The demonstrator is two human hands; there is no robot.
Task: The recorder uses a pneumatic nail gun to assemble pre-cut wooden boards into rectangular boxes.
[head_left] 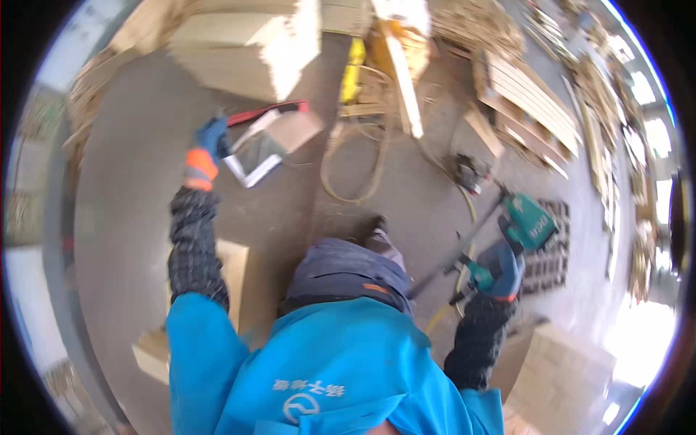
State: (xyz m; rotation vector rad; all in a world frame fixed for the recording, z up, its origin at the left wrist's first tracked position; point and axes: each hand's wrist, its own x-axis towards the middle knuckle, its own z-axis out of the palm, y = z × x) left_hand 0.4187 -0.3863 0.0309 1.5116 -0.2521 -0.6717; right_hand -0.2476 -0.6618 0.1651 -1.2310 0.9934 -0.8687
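My left hand (pixel 209 148), in a blue glove with an orange cuff, is stretched out ahead on the left. It is right beside an open box-like thing with white edges (pixel 262 172) and a brown flap (pixel 296 132). A red strip (pixel 268 112) runs along its far side. Blur hides whether my fingers grip any of it. On the right, my gloved right hand (pixel 500 267) is closed around a teal power tool (pixel 533 221). A long dark bar (pixel 464 243) extends beside the tool toward my legs; its exact kind is unclear.
Stacked boards (pixel 525 101) lie ahead on the right, and pale panels (pixel 225 51) ahead on the left. A looped yellowish hose (pixel 324 170) crosses the grey floor. A dark slotted mat (pixel 554 254) lies beyond the tool. Wooden blocks (pixel 562 370) stand near my right elbow.
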